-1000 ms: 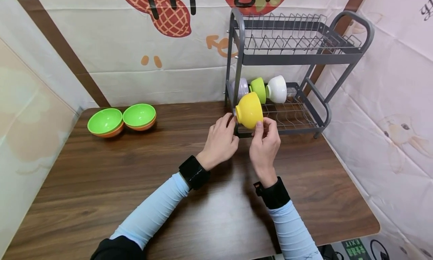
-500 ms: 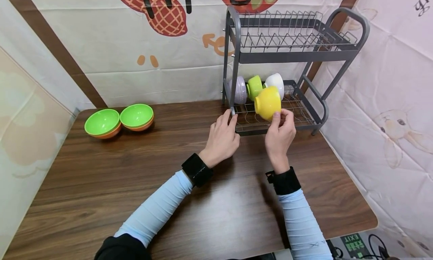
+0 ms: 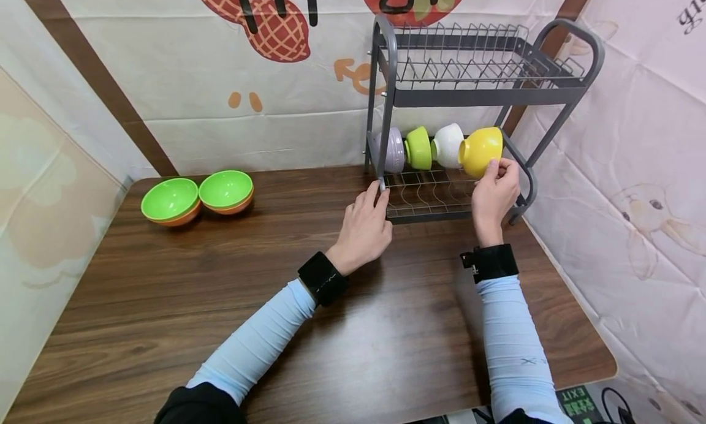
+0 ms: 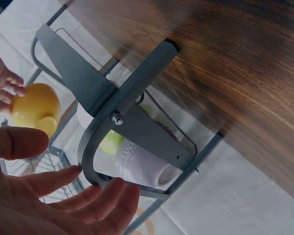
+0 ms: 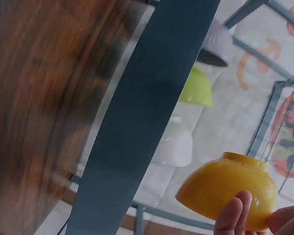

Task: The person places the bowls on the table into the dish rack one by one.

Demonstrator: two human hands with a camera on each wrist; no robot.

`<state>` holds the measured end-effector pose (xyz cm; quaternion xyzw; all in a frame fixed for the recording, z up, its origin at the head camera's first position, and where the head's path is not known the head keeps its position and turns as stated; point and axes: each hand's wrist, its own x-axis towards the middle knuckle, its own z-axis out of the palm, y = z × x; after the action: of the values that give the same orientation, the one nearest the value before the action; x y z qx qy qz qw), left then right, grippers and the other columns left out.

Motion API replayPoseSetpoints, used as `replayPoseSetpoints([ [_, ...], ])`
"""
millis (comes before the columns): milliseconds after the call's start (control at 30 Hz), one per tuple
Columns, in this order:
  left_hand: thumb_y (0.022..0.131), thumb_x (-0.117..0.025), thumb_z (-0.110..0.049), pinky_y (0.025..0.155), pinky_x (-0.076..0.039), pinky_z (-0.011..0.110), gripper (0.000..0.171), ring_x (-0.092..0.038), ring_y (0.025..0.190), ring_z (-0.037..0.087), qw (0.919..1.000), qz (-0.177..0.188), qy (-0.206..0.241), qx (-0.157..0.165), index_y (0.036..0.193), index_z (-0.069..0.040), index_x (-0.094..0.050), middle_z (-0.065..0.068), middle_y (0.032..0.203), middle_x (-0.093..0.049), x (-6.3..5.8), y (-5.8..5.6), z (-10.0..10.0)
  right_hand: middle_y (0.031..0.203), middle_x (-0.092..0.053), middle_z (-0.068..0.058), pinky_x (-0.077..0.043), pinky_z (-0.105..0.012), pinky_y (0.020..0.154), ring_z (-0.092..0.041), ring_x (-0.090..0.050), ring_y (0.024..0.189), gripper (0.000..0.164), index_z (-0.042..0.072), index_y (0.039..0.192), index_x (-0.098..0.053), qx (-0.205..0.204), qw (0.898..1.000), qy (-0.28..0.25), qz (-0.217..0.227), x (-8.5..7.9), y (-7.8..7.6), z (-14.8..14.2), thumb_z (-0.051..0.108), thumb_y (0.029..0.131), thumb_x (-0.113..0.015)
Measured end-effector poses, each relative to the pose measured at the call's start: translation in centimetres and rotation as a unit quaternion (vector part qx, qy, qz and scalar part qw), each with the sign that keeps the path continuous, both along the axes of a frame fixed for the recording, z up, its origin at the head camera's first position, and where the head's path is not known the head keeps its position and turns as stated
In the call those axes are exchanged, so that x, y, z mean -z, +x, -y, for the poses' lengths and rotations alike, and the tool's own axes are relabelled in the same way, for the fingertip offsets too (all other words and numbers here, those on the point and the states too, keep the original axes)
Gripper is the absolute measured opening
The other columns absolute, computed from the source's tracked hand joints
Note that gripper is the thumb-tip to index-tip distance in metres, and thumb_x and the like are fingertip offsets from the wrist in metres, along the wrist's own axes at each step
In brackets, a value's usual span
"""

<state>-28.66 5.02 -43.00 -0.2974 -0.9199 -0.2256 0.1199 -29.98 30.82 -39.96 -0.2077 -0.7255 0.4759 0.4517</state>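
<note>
My right hand (image 3: 495, 194) pinches a yellow bowl (image 3: 481, 152) by its rim, with the bowl tipped on its side at the right end of the rack's lower shelf. Left of it, a white bowl (image 3: 448, 146), a lime green bowl (image 3: 418, 148) and a lilac bowl (image 3: 393, 150) stand sideways in a row on that shelf. My left hand (image 3: 364, 228) rests its straight fingertips at the front left post of the dark grey dish rack (image 3: 485, 97). In the left wrist view, the fingertips (image 4: 72, 172) lie right at the curved frame.
Two bowls, green inside and orange outside, stand side by side at the back left: a left bowl (image 3: 170, 200) and a right bowl (image 3: 226, 190). The rack's wire upper shelf (image 3: 463, 65) hangs over the lower one. A printed cloth (image 3: 265, 136) closes off the back.
My right hand has carried the yellow bowl rightward and back, from the lower shelf's left front to beside the white bowl. My left hand stays at the rack's post.
</note>
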Motion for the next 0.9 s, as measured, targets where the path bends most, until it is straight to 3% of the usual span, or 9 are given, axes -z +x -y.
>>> replayPoseSetpoints([
  [133,0.100,-0.055,-0.011,0.103,-0.045,0.056,0.061,-0.041,0.143,0.040,1.0000,-0.005,-0.005,-0.001,0.158,-0.001,-0.042,0.018,0.166,-0.029,0.2,0.0,0.0,0.085,-0.055,0.005,-0.045,-0.023,0.070,-0.003,-0.055,0.060,0.027,0.005,0.116,-0.064,0.007,0.999,-0.018,0.030,-0.5,-1.3,-1.4,0.029,0.112,-0.052],
  [300,0.099,-0.058,-0.011,0.103,-0.046,0.055,0.061,-0.042,0.143,0.040,0.9999,-0.007,-0.011,-0.003,0.158,-0.001,-0.043,0.018,0.165,-0.029,0.2,0.1,0.1,0.084,-0.059,0.005,-0.048,-0.020,0.062,0.002,-0.056,0.052,0.027,0.006,0.117,-0.064,0.002,0.995,-0.068,0.070,-1.3,-2.9,-3.0,0.029,0.112,-0.052],
  [500,0.099,-0.057,-0.012,0.103,-0.046,0.054,0.060,-0.042,0.142,0.039,0.9998,-0.012,-0.017,-0.007,0.157,-0.002,-0.044,0.018,0.166,-0.030,-0.1,0.1,0.2,0.098,-0.059,-0.002,-0.051,-0.018,0.051,-0.006,-0.064,0.052,0.020,0.010,0.109,-0.061,-0.043,0.984,-0.155,0.082,-2.5,-5.0,-5.2,0.028,0.111,-0.052],
  [600,0.099,-0.056,-0.013,0.103,-0.046,0.054,0.060,-0.042,0.142,0.038,0.9996,-0.013,-0.022,-0.009,0.157,-0.002,-0.044,0.018,0.166,-0.029,-0.1,0.1,0.2,0.107,-0.056,-0.005,-0.054,-0.020,0.052,-0.008,-0.066,0.053,0.022,0.009,0.113,-0.060,-0.064,0.975,-0.184,0.104,-3.0,-5.9,-6.2,0.028,0.111,-0.051],
  [767,0.100,-0.056,-0.013,0.103,-0.045,0.054,0.059,-0.043,0.142,0.039,0.9996,-0.011,-0.024,-0.008,0.157,-0.002,-0.044,0.019,0.166,-0.028,-0.1,0.2,0.2,0.106,-0.057,-0.009,-0.054,-0.020,0.050,-0.007,-0.065,0.049,0.035,0.001,0.132,-0.059,-0.091,0.965,-0.190,0.158,-3.1,-7.1,-7.3,0.027,0.111,-0.048],
  [900,0.099,-0.057,-0.014,0.103,-0.046,0.054,0.060,-0.044,0.141,0.039,0.9995,-0.013,-0.028,-0.008,0.157,-0.002,-0.045,0.019,0.166,-0.028,-0.2,0.3,0.3,0.100,-0.057,-0.011,-0.052,-0.020,0.046,-0.006,-0.063,0.045,0.038,-0.007,0.133,-0.061,-0.108,0.961,-0.178,0.185,-3.0,-7.8,-7.5,0.019,0.110,-0.045],
])
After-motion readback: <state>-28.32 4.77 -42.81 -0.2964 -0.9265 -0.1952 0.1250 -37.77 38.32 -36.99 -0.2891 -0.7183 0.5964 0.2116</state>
